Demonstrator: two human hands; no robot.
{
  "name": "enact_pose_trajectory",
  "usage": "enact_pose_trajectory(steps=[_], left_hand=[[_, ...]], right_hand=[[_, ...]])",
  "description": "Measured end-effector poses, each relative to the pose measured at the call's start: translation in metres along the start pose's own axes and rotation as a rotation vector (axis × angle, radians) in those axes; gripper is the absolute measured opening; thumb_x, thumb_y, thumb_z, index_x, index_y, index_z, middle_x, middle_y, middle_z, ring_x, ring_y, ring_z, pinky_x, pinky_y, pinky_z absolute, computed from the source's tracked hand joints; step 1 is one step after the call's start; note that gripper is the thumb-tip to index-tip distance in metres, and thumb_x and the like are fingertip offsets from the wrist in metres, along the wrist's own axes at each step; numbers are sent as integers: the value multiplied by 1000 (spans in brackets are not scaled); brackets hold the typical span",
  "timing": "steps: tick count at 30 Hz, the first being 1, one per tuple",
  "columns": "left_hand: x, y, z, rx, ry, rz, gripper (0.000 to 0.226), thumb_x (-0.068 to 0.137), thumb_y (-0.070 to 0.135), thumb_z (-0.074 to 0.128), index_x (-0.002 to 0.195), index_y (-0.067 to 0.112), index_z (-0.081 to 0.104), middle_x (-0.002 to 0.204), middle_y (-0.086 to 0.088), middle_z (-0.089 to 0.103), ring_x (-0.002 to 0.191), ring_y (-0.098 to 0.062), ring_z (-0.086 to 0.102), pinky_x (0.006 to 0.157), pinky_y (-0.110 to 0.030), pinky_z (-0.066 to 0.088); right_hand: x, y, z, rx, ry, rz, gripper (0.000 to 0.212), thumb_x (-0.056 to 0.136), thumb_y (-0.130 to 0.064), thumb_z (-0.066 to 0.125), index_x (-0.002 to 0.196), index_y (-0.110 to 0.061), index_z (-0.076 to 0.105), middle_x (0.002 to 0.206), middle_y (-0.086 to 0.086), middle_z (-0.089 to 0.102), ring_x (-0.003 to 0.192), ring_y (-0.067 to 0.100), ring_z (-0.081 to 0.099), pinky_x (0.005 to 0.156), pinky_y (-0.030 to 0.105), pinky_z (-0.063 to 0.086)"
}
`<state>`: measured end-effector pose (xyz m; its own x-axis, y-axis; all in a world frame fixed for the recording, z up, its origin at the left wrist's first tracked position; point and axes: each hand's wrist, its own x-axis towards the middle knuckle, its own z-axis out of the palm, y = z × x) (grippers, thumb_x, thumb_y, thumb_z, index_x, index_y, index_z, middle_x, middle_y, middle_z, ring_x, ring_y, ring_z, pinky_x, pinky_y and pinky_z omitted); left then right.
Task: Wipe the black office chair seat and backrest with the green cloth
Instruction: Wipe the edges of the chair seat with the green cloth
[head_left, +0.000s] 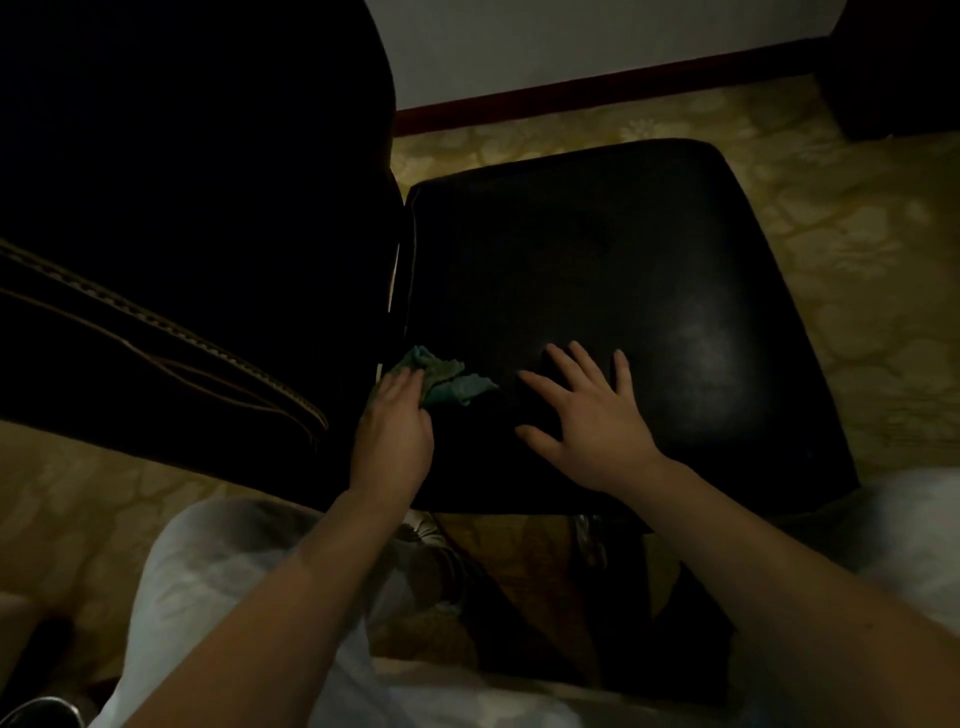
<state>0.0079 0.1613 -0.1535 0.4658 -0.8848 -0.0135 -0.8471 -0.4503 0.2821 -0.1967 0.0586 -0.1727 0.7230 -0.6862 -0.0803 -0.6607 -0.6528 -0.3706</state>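
The left hand presses the green cloth with rather flat fingers, not clenched, at the left edge of the seat, just beside the backrest. The cloth stretches rightward toward the right hand, which rests spread and released on the seat. Most of the seat lies toward the upper right.

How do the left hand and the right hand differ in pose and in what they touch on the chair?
The left hand rests on the green cloth, close to the backrest; the right hand lies directly on the bare seat. The left hand's fingers lie close together; the right hand's are spread wide. Both are palm down.
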Motion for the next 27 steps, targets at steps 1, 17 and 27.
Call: enact_pose_trajectory(steps=[1,17,27], left_hand=[[6,0,0,4,-2,2,48,100,3,47,148,3,42,156,-14,39,147,-26,31,119,-30,20],[-1,3,-3,-45,14,9,46,98,2,51,144,4,49,152,-12,45,145,-26,35,119,-34,26],[33,8,-3,-69,38,-30,45,97,1,50,143,4,51,152,-13,45,143,-27,38,119,-37,29]], right_hand=[[0,0,0,1,-4,0,66,92,-66,36,151,-40,21,163,0,4,150,21,-6,110,54,-18],[2,-1,-2,18,4,10,65,92,-65,37,150,-39,24,163,0,7,150,20,-6,113,56,-15],[3,0,2,10,8,14,64,92,-64,37,150,-40,23,163,0,7,150,21,-6,111,55,-18]])
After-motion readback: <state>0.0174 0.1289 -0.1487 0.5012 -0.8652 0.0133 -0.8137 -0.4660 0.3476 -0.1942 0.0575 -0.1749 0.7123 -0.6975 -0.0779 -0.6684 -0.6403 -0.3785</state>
